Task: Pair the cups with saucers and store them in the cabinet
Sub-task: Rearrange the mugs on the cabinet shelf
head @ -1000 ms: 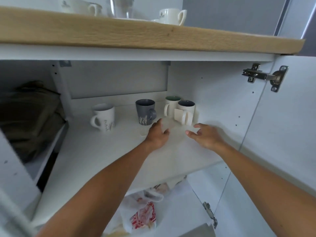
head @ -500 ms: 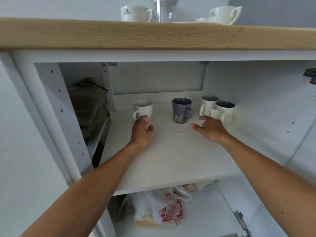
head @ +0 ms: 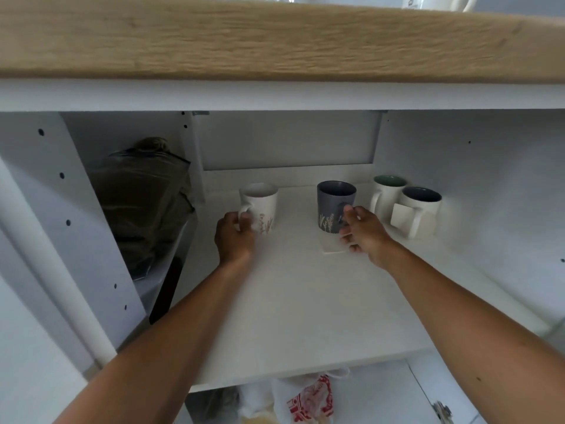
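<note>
Four mugs stand at the back of the white cabinet shelf [head: 305,316]. My left hand [head: 234,237] grips the handle of the white mug with a plant print [head: 263,203]. My right hand [head: 362,231] has its fingers around the handle of the grey mug with a plant print [head: 333,203]. A flat white square coaster [head: 331,247] lies on the shelf just in front of the grey mug, partly under my right hand. Further right stand a white mug with a green inside [head: 386,191] and a white mug with a dark inside [head: 420,209], touching each other.
A wooden countertop [head: 275,41] overhangs the cabinet, with the bottom of white cups [head: 434,1] visible on it. A dark folded cloth bundle [head: 143,197] fills the left compartment. A white and red plastic bag [head: 308,399] lies on the lower shelf.
My left hand reached left from the shelf's middle and closed on the white mug's handle. My right hand moved from the shelf to the grey mug's handle. The camera shifted left.
</note>
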Tool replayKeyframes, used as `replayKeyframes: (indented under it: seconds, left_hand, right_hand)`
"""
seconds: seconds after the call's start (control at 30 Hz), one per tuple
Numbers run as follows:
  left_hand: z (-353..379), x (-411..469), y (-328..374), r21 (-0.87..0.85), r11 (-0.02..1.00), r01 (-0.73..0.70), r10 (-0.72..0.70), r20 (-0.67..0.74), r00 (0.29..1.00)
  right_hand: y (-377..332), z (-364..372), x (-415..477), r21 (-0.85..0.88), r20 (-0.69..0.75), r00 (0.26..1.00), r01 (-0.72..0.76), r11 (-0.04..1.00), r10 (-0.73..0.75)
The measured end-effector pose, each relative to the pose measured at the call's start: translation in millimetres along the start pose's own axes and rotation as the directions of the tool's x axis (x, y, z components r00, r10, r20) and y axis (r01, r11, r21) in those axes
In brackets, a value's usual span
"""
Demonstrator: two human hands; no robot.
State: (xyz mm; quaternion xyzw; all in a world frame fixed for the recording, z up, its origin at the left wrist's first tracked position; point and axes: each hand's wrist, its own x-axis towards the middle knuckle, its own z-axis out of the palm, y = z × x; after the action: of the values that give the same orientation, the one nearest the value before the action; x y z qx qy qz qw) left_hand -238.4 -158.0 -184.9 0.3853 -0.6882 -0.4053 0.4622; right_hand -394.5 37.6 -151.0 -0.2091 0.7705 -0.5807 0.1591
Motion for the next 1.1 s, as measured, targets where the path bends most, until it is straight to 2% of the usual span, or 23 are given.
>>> replayKeyframes:
  seconds: [0.07,0.17,0.23,0.33,0.53,0.67,0.83,1.1]
  left_hand:
    - [2,1,3,-0.139,0.989,0.046,-0.041,0.041,0.998]
    - [6,4,6,-0.252,0.961,0.117,-0.095,0.098,0.991]
    - [8,3,5,-0.294,0.946,0.140,-0.103,0.138,0.985]
    - [8,-7,5,-0.331,0.934,0.132,-0.082,0.162,0.983]
    - [9,-38,21,-0.405,0.911,0.082,0.037,0.278,0.960]
    - [22,-72,49,-0.448,0.891,0.076,0.124,0.402,0.907]
    - [48,-115,81,-0.456,0.878,0.144,0.158,0.562,0.811]
    - [99,-160,109,-0.428,0.884,0.188,0.193,0.701,0.687]
  right_hand:
    - [-4,2,-2,0.062,0.057,0.997,-0.050,0.997,0.047]
    - [-10,4,-11,0.171,0.072,0.993,-0.106,0.980,0.095]
    - [-10,4,-21,0.239,0.032,0.995,-0.098,0.966,0.093]
    - [-6,-1,-42,0.250,-0.031,0.997,-0.060,0.966,0.070]
    - [6,-39,-104,0.259,-0.184,0.981,-0.016,0.966,0.065]
    - [12,-69,-143,0.256,-0.313,0.948,0.029,0.966,0.055]
    - [20,-99,-176,0.219,-0.450,0.890,0.031,0.975,0.073]
    - [34,-120,-183,0.219,-0.539,0.836,0.021,0.975,0.103]
